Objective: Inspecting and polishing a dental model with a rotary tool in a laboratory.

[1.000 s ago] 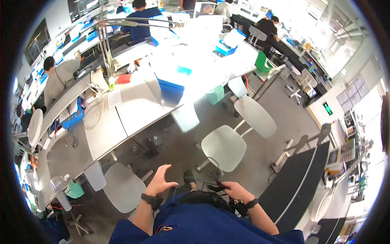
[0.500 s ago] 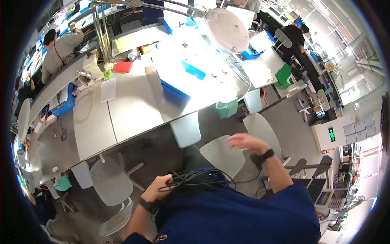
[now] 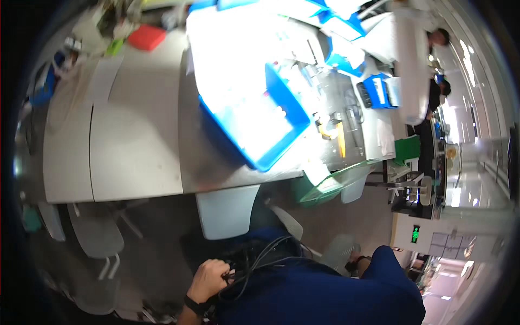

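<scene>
"Fingers of the left hand [image 3: 210, 277], closed on what?"
"Black cables [image 3: 253, 266], lower centre; holding them seems the step, and moving calls for a firm grip."
"Right hand [image 3: 356, 252]?"
"Lower right, by a grey chair [image 3: 337, 252]; fingers too blurred to tell."
"Surface, room?"
"Pale tabletop [image 3: 135, 135], upper left; blue tray [image 3: 290, 105], upper centre; green sign [image 3: 415, 234], right."

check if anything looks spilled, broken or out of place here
Nothing looks clearly spilled or broken, though blur hides small details. The blue bin sits askew, one corner pointing toward the front edge of the table. Black cables hang in untidy loops at the waist, by the left hand.
</scene>
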### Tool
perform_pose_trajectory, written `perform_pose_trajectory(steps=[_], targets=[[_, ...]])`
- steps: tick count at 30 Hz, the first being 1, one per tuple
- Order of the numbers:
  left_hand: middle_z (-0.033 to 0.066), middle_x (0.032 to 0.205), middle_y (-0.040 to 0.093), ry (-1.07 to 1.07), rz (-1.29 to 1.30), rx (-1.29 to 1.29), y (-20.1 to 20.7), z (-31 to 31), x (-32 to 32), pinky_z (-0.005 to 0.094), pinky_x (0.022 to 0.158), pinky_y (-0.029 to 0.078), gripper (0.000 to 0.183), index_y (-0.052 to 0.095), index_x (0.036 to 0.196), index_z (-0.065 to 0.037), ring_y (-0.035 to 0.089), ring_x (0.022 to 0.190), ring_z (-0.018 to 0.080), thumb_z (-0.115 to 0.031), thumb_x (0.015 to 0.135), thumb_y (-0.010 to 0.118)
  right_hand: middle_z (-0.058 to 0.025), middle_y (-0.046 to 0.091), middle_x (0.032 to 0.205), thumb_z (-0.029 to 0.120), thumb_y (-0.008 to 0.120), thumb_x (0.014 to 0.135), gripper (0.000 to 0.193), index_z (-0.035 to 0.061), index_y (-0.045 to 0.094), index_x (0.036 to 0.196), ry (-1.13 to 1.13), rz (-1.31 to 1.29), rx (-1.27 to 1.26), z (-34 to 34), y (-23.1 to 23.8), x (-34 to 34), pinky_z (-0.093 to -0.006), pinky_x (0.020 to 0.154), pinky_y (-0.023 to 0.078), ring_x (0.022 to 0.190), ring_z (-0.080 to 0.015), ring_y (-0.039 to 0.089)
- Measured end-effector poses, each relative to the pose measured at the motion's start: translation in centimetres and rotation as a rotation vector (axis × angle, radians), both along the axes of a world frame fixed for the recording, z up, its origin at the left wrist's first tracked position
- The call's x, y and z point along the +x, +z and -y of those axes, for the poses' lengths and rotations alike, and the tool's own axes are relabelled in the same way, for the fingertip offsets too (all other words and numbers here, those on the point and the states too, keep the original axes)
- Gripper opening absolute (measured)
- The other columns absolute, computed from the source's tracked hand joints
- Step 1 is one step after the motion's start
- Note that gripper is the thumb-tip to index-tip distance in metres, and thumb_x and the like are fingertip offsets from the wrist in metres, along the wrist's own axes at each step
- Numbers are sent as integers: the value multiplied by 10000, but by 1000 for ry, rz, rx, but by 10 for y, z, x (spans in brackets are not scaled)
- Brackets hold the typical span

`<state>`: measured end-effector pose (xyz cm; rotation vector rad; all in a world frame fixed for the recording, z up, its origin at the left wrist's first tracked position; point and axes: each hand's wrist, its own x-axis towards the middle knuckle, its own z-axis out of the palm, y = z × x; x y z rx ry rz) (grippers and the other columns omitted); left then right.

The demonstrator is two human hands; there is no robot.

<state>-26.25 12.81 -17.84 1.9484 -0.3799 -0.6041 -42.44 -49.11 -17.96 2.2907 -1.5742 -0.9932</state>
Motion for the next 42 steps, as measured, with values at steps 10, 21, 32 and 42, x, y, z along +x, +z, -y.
perform_pose_trajectory(steps=[10,21,32,42], targets=[[97,635,559,28,-48,-202,-120,67,-67,391,592,467,264,511,633,-22,569,592,288,-165,750,700,-220,660,1035,367,501,918,405,9,633,1054,434,-953,838,-41,-158,76,-431,873,463,971,-331,641],[140,947,598,52,-16,111,-150,167,-104,362,713,487,366,556,1012,-24,619,851,321,-110,704,733,-132,626,885,145,628,875,165,8,641,966,1101,941,1133,-109,-213,165,-320,696,497,781,-255,622],[102,617,582,202,-2,366,-123,239,-99,270,493,402,118,613,805,16,542,518,148,-35,763,711,-116,684,927,353,598,922,353,18,668,1013,723,650,1764,-77,-197,110,-308,705,503,789,-209,643],[162,1279,512,-248,-99,254,-151,298,-32,379,1049,373,601,496,1274,-24,488,1221,326,-36,691,640,-83,680,920,285,589,937,330,-21,642,1048,730,315,2066,-40,-204,125,-291,787,476,877,-148,612]])
